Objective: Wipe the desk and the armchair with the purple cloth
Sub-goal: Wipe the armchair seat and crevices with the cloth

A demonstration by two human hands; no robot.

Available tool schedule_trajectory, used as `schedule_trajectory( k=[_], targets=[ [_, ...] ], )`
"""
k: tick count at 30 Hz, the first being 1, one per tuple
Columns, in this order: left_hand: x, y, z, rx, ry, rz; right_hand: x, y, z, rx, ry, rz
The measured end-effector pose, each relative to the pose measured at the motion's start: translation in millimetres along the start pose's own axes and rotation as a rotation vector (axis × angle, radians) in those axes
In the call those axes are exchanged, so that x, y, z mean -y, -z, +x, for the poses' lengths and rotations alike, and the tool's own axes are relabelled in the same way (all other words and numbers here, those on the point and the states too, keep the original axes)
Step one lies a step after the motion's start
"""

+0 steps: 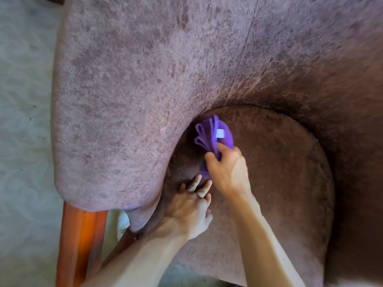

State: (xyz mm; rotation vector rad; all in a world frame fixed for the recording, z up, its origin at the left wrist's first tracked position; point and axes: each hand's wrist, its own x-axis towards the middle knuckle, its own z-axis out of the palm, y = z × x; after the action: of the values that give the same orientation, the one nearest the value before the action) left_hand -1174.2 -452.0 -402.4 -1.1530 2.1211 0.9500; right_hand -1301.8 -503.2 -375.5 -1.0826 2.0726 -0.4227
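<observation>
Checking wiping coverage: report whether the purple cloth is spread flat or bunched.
Bunched: the purple cloth shows looped folds, gripped in the right hand.

The right hand (227, 168) is covering the middle of the purple cloth (211, 131), and the cloth's far end is tucking out of sight into the crease between seat and side of the armchair (128, 83). The armchair is running off the top, right and bottom edges, so its full shape is not showing, and both forearms are getting cut off at the bottom. The left hand (189, 210) fingertips are blurring against the seat, contact unclear.
</observation>
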Motion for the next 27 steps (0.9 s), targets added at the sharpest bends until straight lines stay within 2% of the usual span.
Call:
schedule_trajectory(
  k=[2, 4, 6, 7, 9, 11, 12, 14, 16, 18, 19, 22, 23, 26, 27],
  targets=[
    [-0.2, -1.4, -3.9, -0.118, -0.024, 0.033, -23.8, 21.3, -16.2, -0.237, -0.070, 0.065],
    [-6.6, -7.2, -4.1, -0.367, -0.086, 0.088, -54.4, 45.4, -24.5, -0.426, -0.199, 0.071],
    [-12.7, -6.9, 9.8, -0.593, -0.156, 0.058, -83.0, 61.0, -28.4, -0.516, -0.333, 0.023],
    [-16.7, -1.8, 19.9, -0.631, -0.166, 0.041, -95.5, 62.9, -30.7, -0.500, -0.385, 0.001],
    [-30.0, 8.1, 41.6, -0.591, -0.155, 0.067, -115.0, 57.4, -39.2, -0.309, -0.447, -0.091],
    [-42.2, 15.5, 60.6, -0.462, -0.145, 0.137, -129.6, 51.4, -50.8, -0.104, -0.385, -0.142],
    [-45.6, 16.7, 68.7, -0.400, -0.140, 0.169, -133.0, 50.8, -56.9, -0.076, -0.334, -0.135],
    [-44.9, 12.2, 81.3, -0.326, -0.124, 0.219, -135.4, 48.5, -68.4, -0.173, -0.253, -0.078],
    [-43.3, 4.4, 86.4, -0.311, -0.112, 0.268, -138.1, 42.4, -75.8, -0.244, -0.255, -0.050],
    [-40.0, -3.6, 89.7, -0.349, -0.106, 0.277, -141.0, 38.5, -77.0, -0.111, -0.206, -0.060],
    [-38.9, -5.0, 90.3, -0.359, -0.110, 0.278, -142.7, 37.8, -75.7, -0.099, -0.188, -0.022],
    [-37.3, -5.8, 91.7, -0.373, -0.126, 0.273, -142.2, 39.3, -69.1, -0.327, -0.215, 0.107],
    [-37.3, -5.9, 91.4, -0.377, -0.125, 0.268, -140.2, 37.7, -66.6, -0.312, -0.227, 0.094],
    [-38.8, -3.4, 90.1, -0.365, -0.120, 0.253, -133.3, 34.2, -58.3, -0.036, -0.163, -0.029],
    [-39.8, -2.8, 89.4, -0.361, -0.118, 0.247, -132.7, 36.7, -55.9, -0.042, -0.142, -0.009]
  ],
)
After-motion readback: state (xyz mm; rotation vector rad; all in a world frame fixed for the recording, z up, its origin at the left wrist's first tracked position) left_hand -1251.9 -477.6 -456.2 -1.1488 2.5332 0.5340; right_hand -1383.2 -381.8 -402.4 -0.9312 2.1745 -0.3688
